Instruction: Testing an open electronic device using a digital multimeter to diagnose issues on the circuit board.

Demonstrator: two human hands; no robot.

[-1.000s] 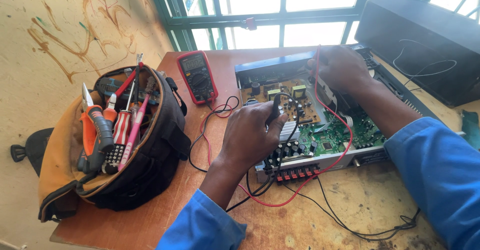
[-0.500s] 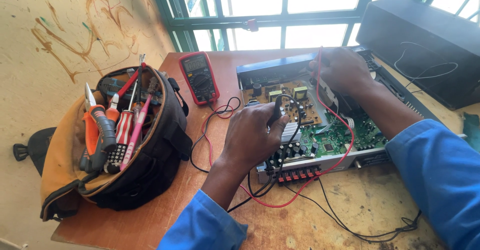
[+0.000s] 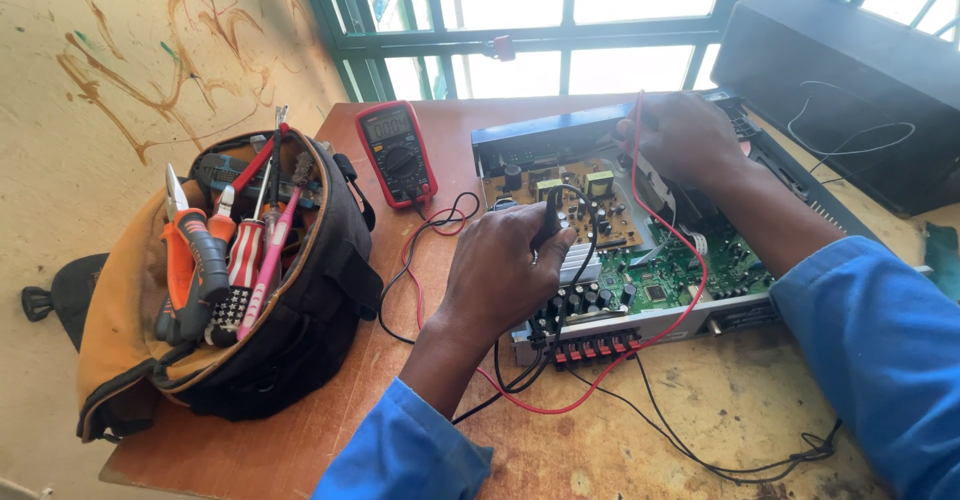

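Under the left hand (image 3: pixel 500 275) lies the opened grey metal amplifier chassis (image 3: pixel 640 250), its tan and green circuit boards bare to the window light. That hand is curled shut around a slim black probe (image 3: pixel 548 228), whose long axis runs up and away from the wrist, tip down on the tan board just beyond the knuckles. Across the chassis, the right hand (image 3: pixel 685 140) is the farther one, fingers drawn together on the red lead (image 3: pixel 690 290) at the back edge; whether they pinch a probe tip I cannot tell. Red wire loops glossy past a row of red terminals. Left of the left hand sits a red-cased multimeter (image 3: pixel 398 152), then a stiff orange-and-black fabric tool bag (image 3: pixel 230 290) bristling with plastic-handled screwdrivers, all on a scuffed wooden table (image 3: pixel 700 440).
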